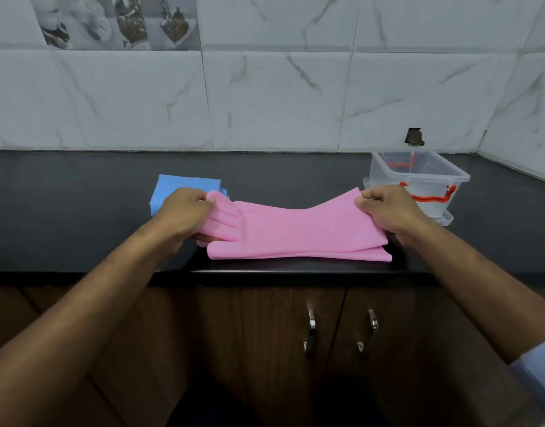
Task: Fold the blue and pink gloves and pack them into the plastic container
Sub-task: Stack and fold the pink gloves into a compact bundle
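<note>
Both hands (185, 211) (385, 208) gripping pink gloves (295, 232)

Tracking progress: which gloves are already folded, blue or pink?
The blue gloves, a compact bundle behind the left hand. The pink gloves lie stretched between both hands.

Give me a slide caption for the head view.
Both hands stretch pink gloves on counter; blue gloves folded, container empty.

Black stone countertop (80, 192) ran beneath white marble-veined wall tiles (280, 97). Dark wood cabinet doors (265, 334) below carried two chrome handles (310, 326).
</note>
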